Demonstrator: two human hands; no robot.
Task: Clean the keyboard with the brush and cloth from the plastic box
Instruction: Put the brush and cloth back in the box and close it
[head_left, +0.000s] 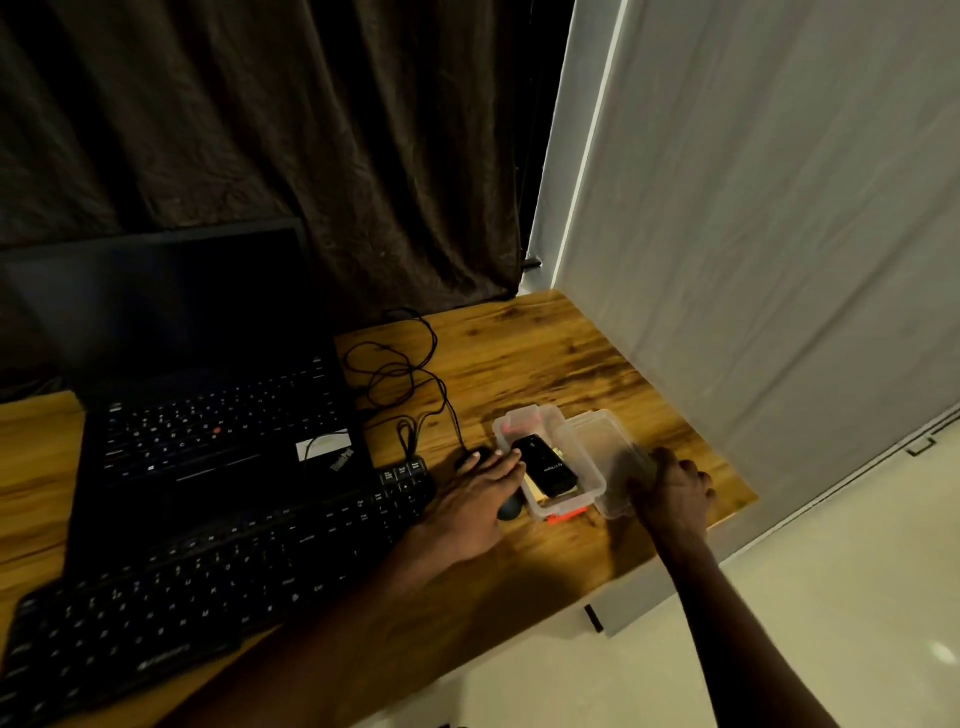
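On the wooden table (545, 358), the black keyboard (208, 582) lay at a slant in front of an open laptop (208, 415), its right end near the clear plastic box (567, 506). The box stood open on the right part of the table, an orange latch (563, 516) showing at its near end. Inside it lay a black item with white lettering (543, 465) on top of something pale yellow (535, 492); whether these were the brush and the cloth could not be told.

The left hand (478, 499) lay flat over a black mouse (510, 510) just left of the box. Its fingers were straight and gripped nothing, and their tips touched the box's left wall. The right hand (675, 491) had its fingers curled round the near end of the clear lid (597, 449), which sat just beside the box on its right and looked blurred.

Black cables (405, 374) looped on the table behind the mouse. A dark curtain (260, 130) hung behind the laptop and a white sheet (779, 208) along the table's right edge
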